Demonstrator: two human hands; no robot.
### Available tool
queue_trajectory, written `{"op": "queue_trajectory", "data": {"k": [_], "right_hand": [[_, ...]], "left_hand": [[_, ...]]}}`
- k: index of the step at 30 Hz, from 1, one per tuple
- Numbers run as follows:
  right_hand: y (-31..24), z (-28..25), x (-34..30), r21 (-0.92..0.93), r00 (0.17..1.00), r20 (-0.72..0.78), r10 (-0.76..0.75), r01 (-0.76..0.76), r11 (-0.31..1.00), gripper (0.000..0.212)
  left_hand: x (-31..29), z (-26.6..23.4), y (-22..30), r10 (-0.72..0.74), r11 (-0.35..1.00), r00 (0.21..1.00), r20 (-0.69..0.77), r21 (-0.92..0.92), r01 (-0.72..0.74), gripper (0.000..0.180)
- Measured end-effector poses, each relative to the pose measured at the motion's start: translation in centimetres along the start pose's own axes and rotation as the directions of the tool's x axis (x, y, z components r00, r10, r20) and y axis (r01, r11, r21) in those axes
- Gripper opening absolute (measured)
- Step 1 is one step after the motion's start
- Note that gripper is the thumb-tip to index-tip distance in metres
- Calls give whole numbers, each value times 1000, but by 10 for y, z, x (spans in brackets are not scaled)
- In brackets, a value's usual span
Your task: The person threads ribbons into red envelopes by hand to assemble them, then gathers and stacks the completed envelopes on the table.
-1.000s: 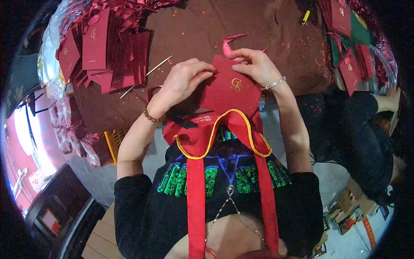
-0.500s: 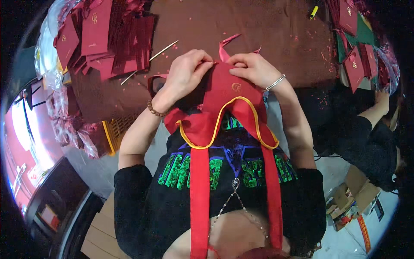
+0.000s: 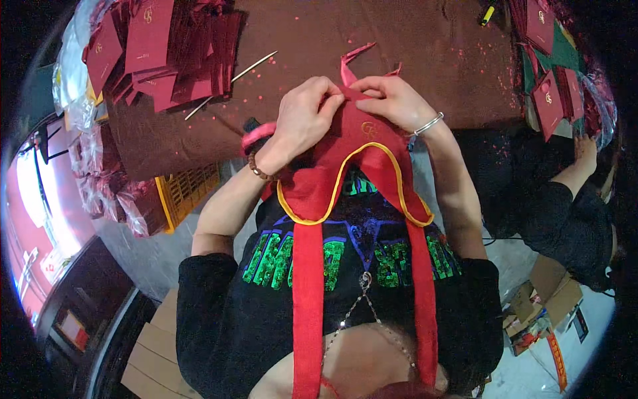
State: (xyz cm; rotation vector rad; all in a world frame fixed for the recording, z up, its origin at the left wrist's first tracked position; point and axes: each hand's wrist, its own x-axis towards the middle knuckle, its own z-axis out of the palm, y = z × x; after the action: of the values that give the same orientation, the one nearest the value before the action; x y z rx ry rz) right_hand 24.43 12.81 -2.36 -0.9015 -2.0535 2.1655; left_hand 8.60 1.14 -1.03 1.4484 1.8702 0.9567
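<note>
A dark red card-like piece (image 3: 352,123) with a gold emblem lies in front of my chest, near the table edge. My left hand (image 3: 309,110) is closed in a pinch at its upper left edge. At its upper right my right hand (image 3: 397,105) has thumb and fingertips drawn together on the same edge. Past my fingertips a pink ribbon (image 3: 345,72) sticks up, its tail bent to the right. Where the ribbon meets the card is hidden by my fingers. A pink ribbon loop (image 3: 258,137) with a black part sits beside my left wrist.
Stacked dark red cards or bags (image 3: 149,40) fill the table's far left. A thin pale stick (image 3: 254,66) lies beside them. At far right are a yellow marker (image 3: 488,16), more red bags (image 3: 549,105) and another person's hand (image 3: 585,151). A yellow crate (image 3: 183,199) stands below left.
Both hands have shifted slightly, the left one to the right and closer to the right hand. The ribbon tail has tilted a little. My fingers stay at the card's upper edge.
</note>
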Motion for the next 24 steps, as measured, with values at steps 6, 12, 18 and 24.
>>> {"op": "queue_trajectory", "data": {"k": [6, 12, 18, 24], "right_hand": [[-2, 5, -5, 23, 997, 3, 78, -78, 997, 34], [6, 9, -9, -93, 996, -74, -47, 40, 995, 31], [-12, 9, -13, 121, 992, -11, 129, -127, 984, 31], [-9, 10, -15, 19, 996, -53, 65, -64, 998, 33]], "left_hand": [[-7, 7, 3, 41, 999, 995, -93, 19, -39, 12], [-10, 18, 5, 323, 933, 935, -149, 218, -287, 11], [-12, 21, -3, 251, 967, 948, -196, 106, -234, 8], [-15, 24, -3, 318, 944, 915, -250, 177, -280, 7]]}}
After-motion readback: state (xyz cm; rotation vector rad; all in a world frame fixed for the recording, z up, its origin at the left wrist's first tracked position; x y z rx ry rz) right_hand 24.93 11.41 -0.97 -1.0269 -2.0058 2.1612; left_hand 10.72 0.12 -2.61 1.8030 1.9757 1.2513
